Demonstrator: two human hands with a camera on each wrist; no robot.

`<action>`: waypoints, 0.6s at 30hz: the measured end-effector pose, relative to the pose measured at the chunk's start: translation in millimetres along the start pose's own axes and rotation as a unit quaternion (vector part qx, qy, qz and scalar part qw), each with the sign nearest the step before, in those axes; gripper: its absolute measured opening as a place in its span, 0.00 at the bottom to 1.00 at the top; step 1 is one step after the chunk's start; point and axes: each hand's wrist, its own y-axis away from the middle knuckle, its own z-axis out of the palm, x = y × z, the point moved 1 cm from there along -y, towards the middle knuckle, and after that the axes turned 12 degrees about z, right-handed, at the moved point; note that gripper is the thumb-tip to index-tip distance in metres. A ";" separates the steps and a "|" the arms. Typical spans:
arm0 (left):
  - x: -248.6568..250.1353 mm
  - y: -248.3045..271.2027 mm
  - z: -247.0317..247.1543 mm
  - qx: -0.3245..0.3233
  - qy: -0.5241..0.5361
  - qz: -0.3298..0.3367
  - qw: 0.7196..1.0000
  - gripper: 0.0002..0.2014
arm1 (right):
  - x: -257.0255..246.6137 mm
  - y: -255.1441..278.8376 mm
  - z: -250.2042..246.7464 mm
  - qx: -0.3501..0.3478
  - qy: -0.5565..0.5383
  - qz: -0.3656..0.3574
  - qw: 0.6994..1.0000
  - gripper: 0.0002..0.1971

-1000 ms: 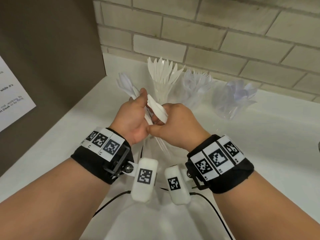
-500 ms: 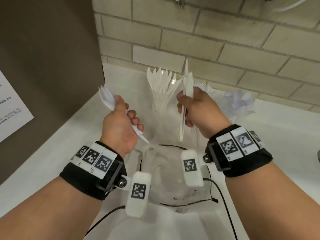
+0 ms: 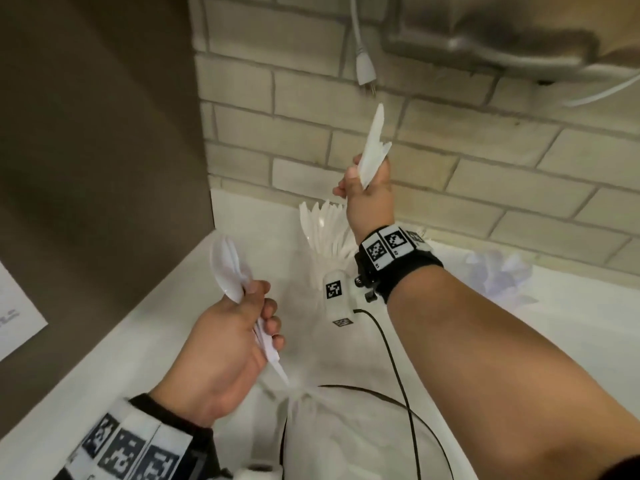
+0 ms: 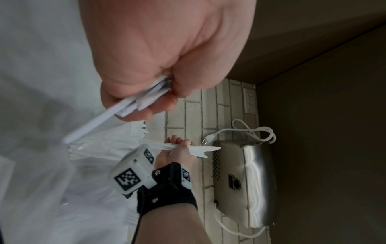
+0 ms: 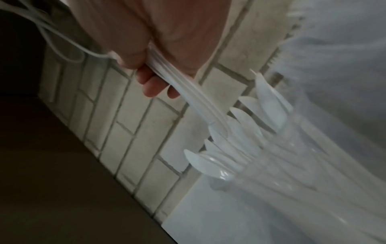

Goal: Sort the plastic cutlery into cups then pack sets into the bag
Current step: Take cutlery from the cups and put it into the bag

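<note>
The left hand [image 3: 221, 351] grasps a bundle of spoons [image 3: 230, 271] low over the bag [image 3: 332, 434]. The right hand [image 3: 369, 195] grasps forks and a knife [image 3: 374, 147], raised above the cup of spoons [image 3: 322, 230].

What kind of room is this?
Probably a break room or washroom corner: pale painted brick wall, white countertop, and a wall-mounted stainless steel dryer-like unit with its white cord unplugged.
</note>
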 end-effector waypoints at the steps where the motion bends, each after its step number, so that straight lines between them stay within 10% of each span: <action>1: 0.5 -1.3 -1.1 -0.001 0.001 -0.002 1.000 0.05 | 8.7 -3.5 2.7 -0.004 0.005 0.013 1.000 0.06; 10: -3.4 -6.4 -3.5 0.007 0.006 -0.016 1.000 0.05 | 49.0 -10.3 -5.7 -0.024 0.097 0.058 0.993 0.24; 18: -5.9 -2.1 7.5 -0.002 -0.008 -0.029 1.000 0.06 | 52.3 -9.6 -4.9 -0.132 0.340 0.055 0.930 0.26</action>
